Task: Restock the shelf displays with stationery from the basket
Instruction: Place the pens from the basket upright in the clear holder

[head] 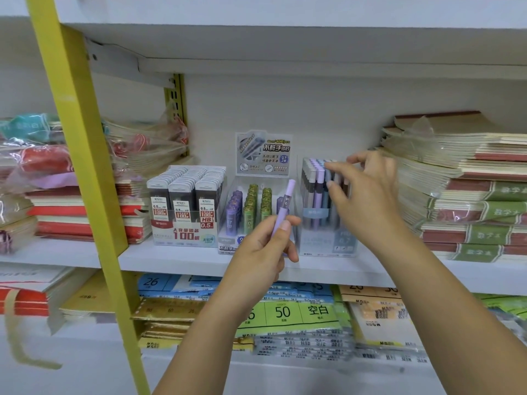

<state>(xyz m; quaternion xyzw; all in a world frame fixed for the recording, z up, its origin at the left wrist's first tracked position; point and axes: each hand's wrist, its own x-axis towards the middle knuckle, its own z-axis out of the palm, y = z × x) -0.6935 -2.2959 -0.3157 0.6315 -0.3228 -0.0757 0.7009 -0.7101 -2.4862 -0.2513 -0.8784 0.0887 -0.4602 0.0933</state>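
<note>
The left hand (265, 246) pinches a lilac pen (286, 203) low down. Right of it, the right hand (368, 201) touches boxed pens (316, 195), fingers spread.

The pen (282, 208) is lilac with a darker purple band that carries white letters. The boxed pens (318, 192) run lilac, pale blue, grey and white. The refill tubes (251, 206) are purple and green with gold tops. The lead cases (185, 195) are black and grey with red-and-white labels. The shelf (176, 259) is white and the post (74, 132) yellow-green. The notebooks (470, 201) on the right show cream pages, dark red covers and green spines with white lettering
</note>
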